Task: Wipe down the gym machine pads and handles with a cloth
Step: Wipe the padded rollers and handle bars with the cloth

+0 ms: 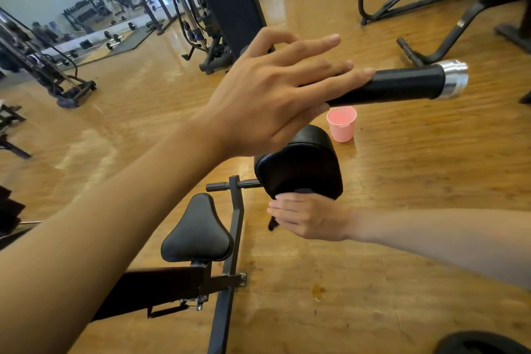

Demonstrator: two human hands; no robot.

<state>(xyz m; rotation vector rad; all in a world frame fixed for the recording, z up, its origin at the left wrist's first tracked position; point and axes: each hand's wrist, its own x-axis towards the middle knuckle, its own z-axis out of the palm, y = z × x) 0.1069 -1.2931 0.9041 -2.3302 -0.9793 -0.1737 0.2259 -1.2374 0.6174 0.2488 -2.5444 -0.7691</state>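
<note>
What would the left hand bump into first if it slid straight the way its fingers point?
The left hand would slide along the black handle and probably meet its silver end cap.

Both arms are bare along all their visible length. The left forearm (115,224) and right forearm (445,233) look smooth and slender. The left hand (267,95) shows raised tendons fanning across its back and creased knuckles; its fingers (316,44) are long, with short plain nails. The right hand (310,218) is bare too, its knuckles faintly creased.
</note>
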